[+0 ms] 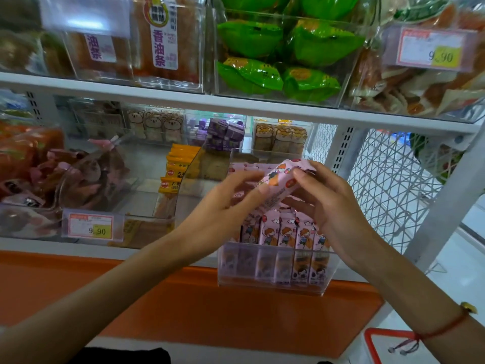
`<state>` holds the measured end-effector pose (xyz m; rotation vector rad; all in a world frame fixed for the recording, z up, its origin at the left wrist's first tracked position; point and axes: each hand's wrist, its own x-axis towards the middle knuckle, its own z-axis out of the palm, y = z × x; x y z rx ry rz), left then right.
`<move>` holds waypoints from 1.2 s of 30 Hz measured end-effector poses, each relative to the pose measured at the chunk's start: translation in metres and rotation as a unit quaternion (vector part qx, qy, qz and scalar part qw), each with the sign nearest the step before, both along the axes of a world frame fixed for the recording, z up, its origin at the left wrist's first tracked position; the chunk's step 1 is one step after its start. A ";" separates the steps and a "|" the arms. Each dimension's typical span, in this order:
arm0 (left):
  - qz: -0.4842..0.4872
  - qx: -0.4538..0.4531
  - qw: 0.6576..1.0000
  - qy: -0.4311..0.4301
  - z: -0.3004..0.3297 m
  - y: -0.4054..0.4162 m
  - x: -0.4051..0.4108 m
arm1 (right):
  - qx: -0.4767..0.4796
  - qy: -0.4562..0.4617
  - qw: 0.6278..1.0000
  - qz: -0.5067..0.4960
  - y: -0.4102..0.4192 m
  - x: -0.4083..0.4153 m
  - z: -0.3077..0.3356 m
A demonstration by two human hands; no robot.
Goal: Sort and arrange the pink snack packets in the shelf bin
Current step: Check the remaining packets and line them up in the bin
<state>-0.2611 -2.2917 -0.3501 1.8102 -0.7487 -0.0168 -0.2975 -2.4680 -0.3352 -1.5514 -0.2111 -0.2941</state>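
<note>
Pink snack packets [286, 233]: thin film wrappers, slight sheen, printed, crinkled on the raised packet [282, 179]. Shelf bin [275, 282]: clear hard plastic, smooth, glossy, front wall looks frosted. Neighbouring bins [168, 206]: same clear glossy plastic. Green packets [249, 74]: very shiny film. Shelf rail [236, 103]: painted metal, pale, smooth, matt. Side panel [388, 185]: white wire mesh. Price tag [91, 227]: paper behind a clear plastic sleeve. Wrist cord [443, 328]: red woven thread.

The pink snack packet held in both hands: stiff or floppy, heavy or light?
The pink printed snack packet probably flexes slightly; its wrapper looks crinkled. Likely light: fingertips of left hand and right hand carry it. Glossy film may slip.
</note>
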 end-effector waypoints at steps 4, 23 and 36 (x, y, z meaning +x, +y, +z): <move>-0.099 -0.030 0.994 0.024 0.000 -0.004 -0.006 | -0.100 -0.004 0.995 0.021 0.000 0.000 -0.005; 0.094 -0.202 0.973 -0.060 0.002 0.009 0.021 | -0.343 -0.020 0.933 -0.104 0.002 0.021 -0.029; 0.037 0.212 0.959 -0.186 0.025 0.010 0.083 | -0.508 0.001 0.855 -0.108 -0.009 0.024 -0.049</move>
